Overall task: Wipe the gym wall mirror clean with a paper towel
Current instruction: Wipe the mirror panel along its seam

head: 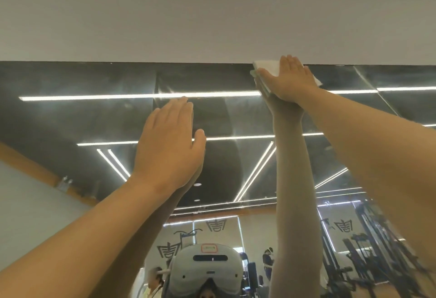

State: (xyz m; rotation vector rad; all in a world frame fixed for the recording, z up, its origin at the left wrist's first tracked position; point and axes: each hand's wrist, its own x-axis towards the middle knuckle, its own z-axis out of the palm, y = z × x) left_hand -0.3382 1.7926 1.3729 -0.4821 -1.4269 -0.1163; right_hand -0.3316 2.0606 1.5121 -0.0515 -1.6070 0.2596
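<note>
Presses straight right fingers point(291, 62) and the flat right hand point(286, 80), curling round nothing, onto the paper towel point(265, 66) at the mirror point(94, 113) top edge, just under the wall point(212, 14). Lays the left hand point(168, 141) flat, seemingly on glass, empty. Could drop the unpinched towel or smear palm prints. Shows no containers.

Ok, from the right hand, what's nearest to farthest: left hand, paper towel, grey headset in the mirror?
1. paper towel, under the right hand, top edge.
2. left hand, lower left.
3. grey headset, reflected at the bottom.
</note>
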